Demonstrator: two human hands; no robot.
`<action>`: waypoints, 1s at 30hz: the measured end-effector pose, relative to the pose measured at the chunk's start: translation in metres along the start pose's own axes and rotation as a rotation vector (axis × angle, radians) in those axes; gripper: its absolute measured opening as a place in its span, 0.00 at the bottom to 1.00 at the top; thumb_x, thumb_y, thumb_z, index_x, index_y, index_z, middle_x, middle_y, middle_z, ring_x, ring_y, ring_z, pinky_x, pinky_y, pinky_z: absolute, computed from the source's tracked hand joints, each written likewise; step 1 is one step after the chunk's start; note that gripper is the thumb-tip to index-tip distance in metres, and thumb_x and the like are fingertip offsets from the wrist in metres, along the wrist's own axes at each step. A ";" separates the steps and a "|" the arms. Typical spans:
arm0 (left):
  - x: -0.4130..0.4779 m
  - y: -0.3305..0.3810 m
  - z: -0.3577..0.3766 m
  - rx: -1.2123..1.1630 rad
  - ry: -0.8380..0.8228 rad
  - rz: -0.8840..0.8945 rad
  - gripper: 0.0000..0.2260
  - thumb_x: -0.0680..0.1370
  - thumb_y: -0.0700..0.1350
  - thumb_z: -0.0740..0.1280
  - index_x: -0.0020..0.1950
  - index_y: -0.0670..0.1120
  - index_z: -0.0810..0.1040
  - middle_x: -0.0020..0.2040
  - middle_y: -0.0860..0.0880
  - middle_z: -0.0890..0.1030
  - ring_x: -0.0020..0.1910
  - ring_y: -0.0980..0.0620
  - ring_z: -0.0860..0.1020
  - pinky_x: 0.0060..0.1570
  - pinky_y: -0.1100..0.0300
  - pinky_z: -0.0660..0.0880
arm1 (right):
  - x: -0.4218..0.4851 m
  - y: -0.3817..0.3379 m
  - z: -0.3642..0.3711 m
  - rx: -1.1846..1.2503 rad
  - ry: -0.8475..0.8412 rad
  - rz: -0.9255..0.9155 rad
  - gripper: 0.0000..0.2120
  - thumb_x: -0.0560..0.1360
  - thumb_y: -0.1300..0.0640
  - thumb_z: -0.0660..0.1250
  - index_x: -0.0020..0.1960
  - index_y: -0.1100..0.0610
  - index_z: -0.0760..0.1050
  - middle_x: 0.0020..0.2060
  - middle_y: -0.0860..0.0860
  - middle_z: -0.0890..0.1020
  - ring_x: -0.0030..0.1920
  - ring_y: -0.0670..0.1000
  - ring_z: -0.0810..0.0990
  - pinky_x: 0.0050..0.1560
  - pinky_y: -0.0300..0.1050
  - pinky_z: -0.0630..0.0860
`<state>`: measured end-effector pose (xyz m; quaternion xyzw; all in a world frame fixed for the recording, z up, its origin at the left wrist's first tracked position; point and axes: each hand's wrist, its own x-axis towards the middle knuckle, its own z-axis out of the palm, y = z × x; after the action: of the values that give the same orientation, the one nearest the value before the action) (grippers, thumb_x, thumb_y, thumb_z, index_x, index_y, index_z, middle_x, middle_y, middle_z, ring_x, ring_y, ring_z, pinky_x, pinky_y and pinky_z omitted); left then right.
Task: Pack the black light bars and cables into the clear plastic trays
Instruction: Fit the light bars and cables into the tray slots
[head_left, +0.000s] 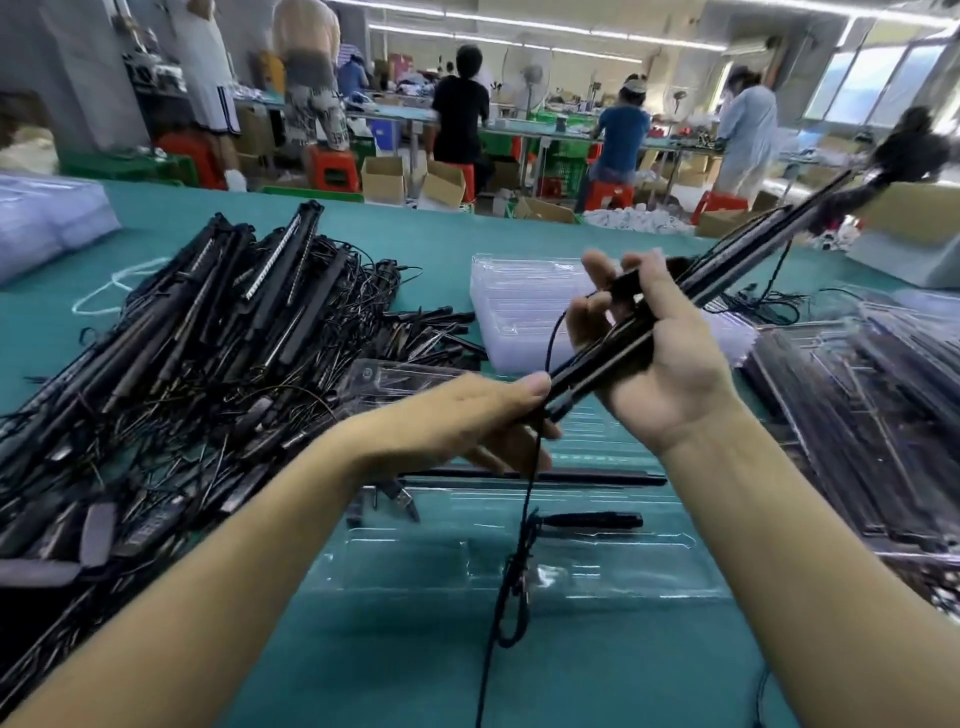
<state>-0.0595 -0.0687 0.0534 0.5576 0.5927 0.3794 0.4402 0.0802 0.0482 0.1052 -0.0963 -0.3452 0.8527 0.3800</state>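
Note:
My right hand (654, 353) grips a bundle of black light bars (737, 265) that slants up to the far right. My left hand (478, 421) pinches the bundle's near end between thumb and fingers. A thin black cable (524, 545) hangs from that end down over a clear plastic tray (597, 566) lying on the green table in front of me. One black bar (597, 477) and a small black plug piece (592, 519) lie in that tray. A big heap of loose black bars and cables (197, 374) covers the table on my left.
A stack of empty clear trays (519, 306) stands beyond my hands. Filled trays (872, 415) pile up at the right. Wrapped tray packs (47, 218) sit at the far left, a cardboard box (914, 213) at the far right. Several people work at benches behind.

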 end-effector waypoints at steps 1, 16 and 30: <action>0.001 -0.001 0.005 -0.101 -0.096 -0.040 0.31 0.71 0.74 0.59 0.50 0.50 0.84 0.51 0.45 0.86 0.53 0.46 0.84 0.54 0.54 0.80 | 0.001 -0.002 0.001 0.019 -0.001 -0.035 0.10 0.81 0.51 0.61 0.45 0.54 0.73 0.46 0.53 0.84 0.30 0.46 0.78 0.45 0.42 0.81; -0.028 0.035 -0.040 -0.511 0.597 0.074 0.09 0.84 0.49 0.59 0.45 0.49 0.71 0.31 0.49 0.76 0.25 0.53 0.75 0.20 0.63 0.69 | -0.012 -0.055 -0.027 0.042 0.182 -0.128 0.05 0.81 0.52 0.62 0.47 0.52 0.72 0.45 0.52 0.83 0.22 0.40 0.69 0.28 0.32 0.73; 0.000 0.063 0.000 -0.360 0.740 0.428 0.08 0.81 0.42 0.66 0.44 0.47 0.70 0.34 0.46 0.77 0.33 0.48 0.80 0.29 0.57 0.78 | -0.049 0.051 0.002 -0.573 -0.302 0.081 0.20 0.69 0.60 0.74 0.58 0.47 0.77 0.31 0.41 0.79 0.24 0.39 0.68 0.25 0.35 0.62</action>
<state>-0.0393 -0.0626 0.1128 0.4091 0.5062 0.7322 0.2009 0.0832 -0.0118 0.0680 -0.0854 -0.6197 0.7398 0.2479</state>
